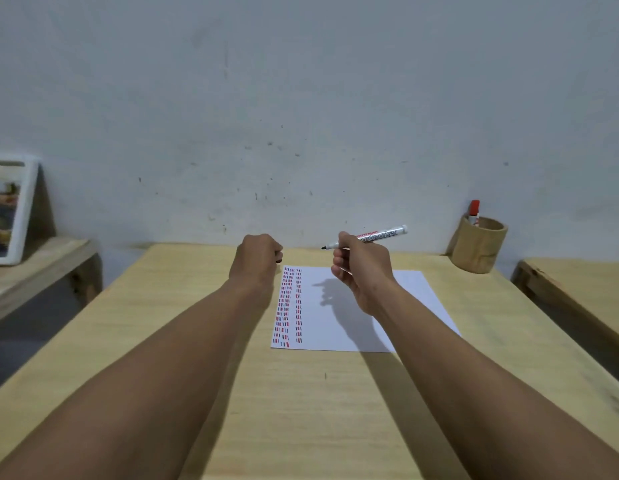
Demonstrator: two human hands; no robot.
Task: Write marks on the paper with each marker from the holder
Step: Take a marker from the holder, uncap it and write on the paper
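My right hand holds an uncapped white marker with a black tip, raised above the paper and pointing left. A white sheet of paper lies on the wooden table, with columns of short red and black marks down its left side. My left hand is a closed fist above the paper's top left corner; something small and dark, perhaps a cap, shows at its fingers. At the back right stands a round wooden holder with a red-capped marker in it.
The light wooden table meets a grey-white wall. A lower wooden shelf at the left carries a white framed picture. Another wooden surface stands at the right, across a narrow gap.
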